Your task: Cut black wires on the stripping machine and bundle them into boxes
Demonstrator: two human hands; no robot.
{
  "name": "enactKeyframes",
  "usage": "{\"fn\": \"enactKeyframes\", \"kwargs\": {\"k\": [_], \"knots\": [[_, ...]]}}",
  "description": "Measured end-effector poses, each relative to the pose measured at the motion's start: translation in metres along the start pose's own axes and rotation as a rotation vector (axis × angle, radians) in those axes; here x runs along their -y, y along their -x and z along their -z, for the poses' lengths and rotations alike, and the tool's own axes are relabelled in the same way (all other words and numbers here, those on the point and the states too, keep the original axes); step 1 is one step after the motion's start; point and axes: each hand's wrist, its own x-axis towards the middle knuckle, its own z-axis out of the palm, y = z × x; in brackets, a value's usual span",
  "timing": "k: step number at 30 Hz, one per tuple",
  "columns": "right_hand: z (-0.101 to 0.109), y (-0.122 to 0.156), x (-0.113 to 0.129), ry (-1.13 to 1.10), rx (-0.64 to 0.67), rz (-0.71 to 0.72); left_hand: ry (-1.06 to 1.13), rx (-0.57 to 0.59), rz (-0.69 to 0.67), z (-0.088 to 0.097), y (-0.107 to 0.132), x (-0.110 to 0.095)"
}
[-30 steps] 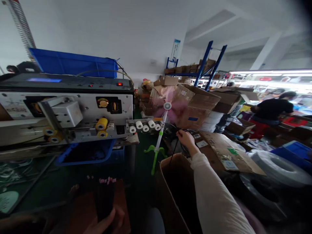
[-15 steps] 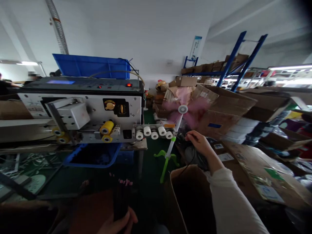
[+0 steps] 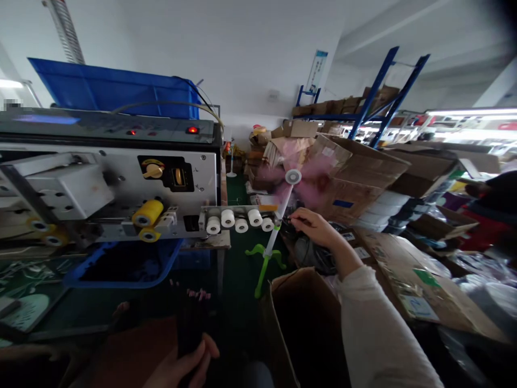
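Observation:
My left hand (image 3: 181, 366) sits at the bottom of the view, closed around a bundle of black wires (image 3: 190, 323) with pink tips at the top end. My right hand (image 3: 315, 226) is raised in a white sleeve, pinching a thin black wire (image 3: 287, 220). Its fingertips are just right of the white roller guide (image 3: 238, 220) on the front of a wire-processing machine (image 3: 121, 183). The wire's lower run is hard to follow against the dark background. A pink stand fan (image 3: 293, 177) rises directly behind my right hand.
An open cardboard box (image 3: 301, 328) stands below my right forearm. A blue crate (image 3: 125, 264) sits under the machine, and a blue bin (image 3: 113, 89) behind it. Stacked cartons and blue shelving fill the back. A co-worker's dark-clothed torso (image 3: 501, 199) shows at the right edge.
The whole view has swung, moving the co-worker to the right edge and bringing the machine closer. My right hand has risen from above the box toward the roller guide. My left hand still holds the bundle.

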Motion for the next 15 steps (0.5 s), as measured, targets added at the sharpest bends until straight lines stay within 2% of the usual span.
{"fn": "enactKeyframes", "kwargs": {"k": [2,4,6,11,15], "knots": [[0.024,-0.003,-0.003,-0.034,0.211,-0.079,0.031,0.033,-0.009,-0.003,-0.001,-0.007],[0.046,-0.007,-0.006,-0.108,0.399,-0.19,0.044,0.114,0.02,-0.005,-0.004,-0.014],[0.062,-0.009,-0.009,-0.205,0.49,-0.283,0.042,0.191,0.042,-0.008,-0.008,-0.022],[0.074,-0.006,-0.028,-0.425,0.495,-0.382,-0.07,0.281,-0.008,-0.023,-0.022,-0.043],[0.072,-0.006,-0.036,-0.539,0.416,-0.388,-0.227,0.197,-0.048,-0.045,-0.034,-0.057]]}}
